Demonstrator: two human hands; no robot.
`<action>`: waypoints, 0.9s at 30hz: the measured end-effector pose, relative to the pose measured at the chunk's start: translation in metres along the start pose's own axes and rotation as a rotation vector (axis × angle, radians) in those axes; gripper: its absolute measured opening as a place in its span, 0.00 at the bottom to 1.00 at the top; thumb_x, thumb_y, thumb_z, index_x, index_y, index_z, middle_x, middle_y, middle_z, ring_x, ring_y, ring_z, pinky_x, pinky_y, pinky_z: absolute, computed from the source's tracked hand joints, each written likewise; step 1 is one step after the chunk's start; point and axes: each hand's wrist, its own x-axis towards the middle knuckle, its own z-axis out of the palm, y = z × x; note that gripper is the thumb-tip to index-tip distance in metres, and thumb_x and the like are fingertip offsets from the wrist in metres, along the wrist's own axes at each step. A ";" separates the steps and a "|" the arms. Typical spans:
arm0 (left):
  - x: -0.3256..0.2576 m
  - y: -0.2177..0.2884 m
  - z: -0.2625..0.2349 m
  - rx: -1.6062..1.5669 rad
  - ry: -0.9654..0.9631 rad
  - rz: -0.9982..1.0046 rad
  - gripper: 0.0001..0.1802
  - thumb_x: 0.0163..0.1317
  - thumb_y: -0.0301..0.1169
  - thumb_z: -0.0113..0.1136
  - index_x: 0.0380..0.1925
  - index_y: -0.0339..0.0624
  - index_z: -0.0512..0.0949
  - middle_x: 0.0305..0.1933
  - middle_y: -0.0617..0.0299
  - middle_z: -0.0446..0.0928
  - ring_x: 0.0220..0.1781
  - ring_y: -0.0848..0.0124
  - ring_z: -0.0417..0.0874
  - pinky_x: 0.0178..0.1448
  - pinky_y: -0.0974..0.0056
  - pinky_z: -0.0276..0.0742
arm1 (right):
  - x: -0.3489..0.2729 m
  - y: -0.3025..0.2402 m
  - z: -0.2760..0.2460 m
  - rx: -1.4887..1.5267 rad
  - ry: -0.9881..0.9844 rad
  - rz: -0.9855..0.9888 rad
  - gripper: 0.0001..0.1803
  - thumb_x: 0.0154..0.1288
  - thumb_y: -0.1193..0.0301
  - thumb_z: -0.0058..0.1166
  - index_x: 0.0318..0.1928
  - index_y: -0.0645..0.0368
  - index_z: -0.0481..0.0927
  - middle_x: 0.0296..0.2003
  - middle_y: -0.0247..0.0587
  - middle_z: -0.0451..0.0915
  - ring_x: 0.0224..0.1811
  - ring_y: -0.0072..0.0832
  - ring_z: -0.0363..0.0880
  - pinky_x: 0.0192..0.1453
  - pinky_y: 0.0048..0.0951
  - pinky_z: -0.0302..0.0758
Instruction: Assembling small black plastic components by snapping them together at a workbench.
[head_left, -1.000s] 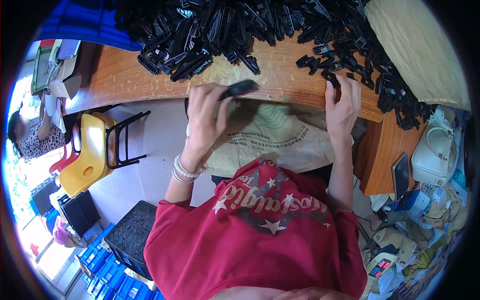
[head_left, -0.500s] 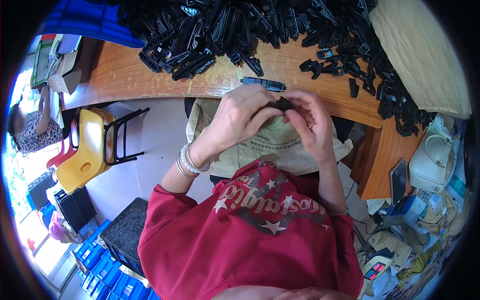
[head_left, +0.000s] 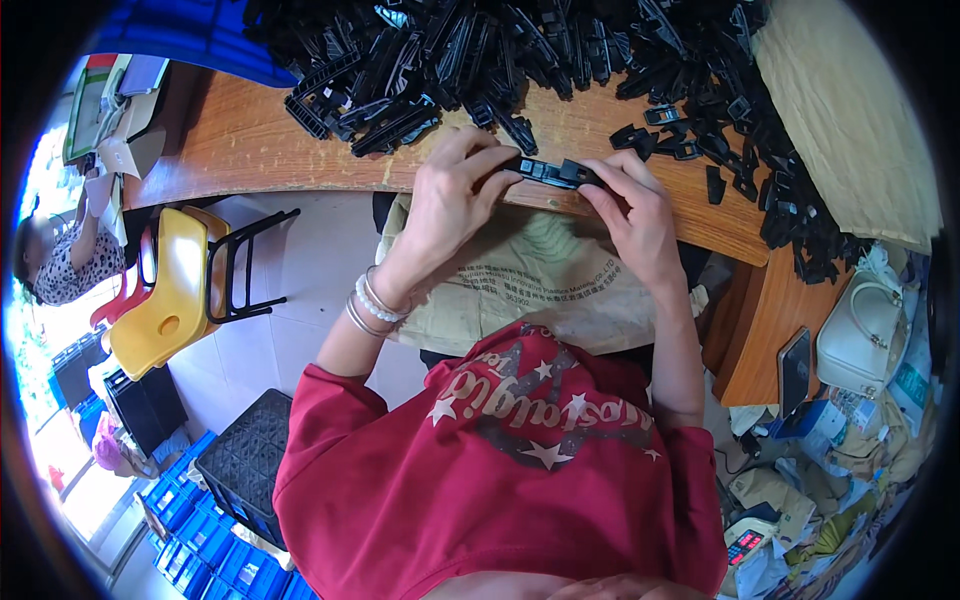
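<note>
At the front edge of the wooden table (head_left: 330, 165), my left hand (head_left: 452, 195) pinches the left end of a long narrow black plastic part (head_left: 541, 172). My right hand (head_left: 637, 218) holds a small black plastic piece (head_left: 578, 173) between thumb and fingers, at the right end of the long part. The two pieces touch or overlap; whether they are joined I cannot tell. Beyond my hands lies a heap of long black plastic parts (head_left: 460, 60). Smaller black pieces (head_left: 690, 140) are scattered to the right of it.
A beige printed sack (head_left: 540, 270) covers my lap. Another beige sack (head_left: 850, 120) stands at the far right, above a white handbag (head_left: 858, 330) and a phone (head_left: 795, 370). On the left are a yellow chair (head_left: 165, 320), a black crate (head_left: 245, 455) and another person (head_left: 75, 255).
Both hands have moved forward from above my lap to the table edge. The long part that lay loose on the table is now in my left hand, with the small piece brought to its right end.
</note>
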 end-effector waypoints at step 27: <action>-0.005 0.000 -0.015 -0.298 -0.145 -0.129 0.16 0.55 0.34 0.71 0.40 0.35 0.84 0.32 0.56 0.80 0.34 0.66 0.81 0.40 0.65 0.76 | -0.016 -0.005 0.015 0.079 0.057 -0.150 0.11 0.56 0.83 0.61 0.42 0.65 0.85 0.38 0.41 0.80 0.40 0.33 0.78 0.41 0.31 0.73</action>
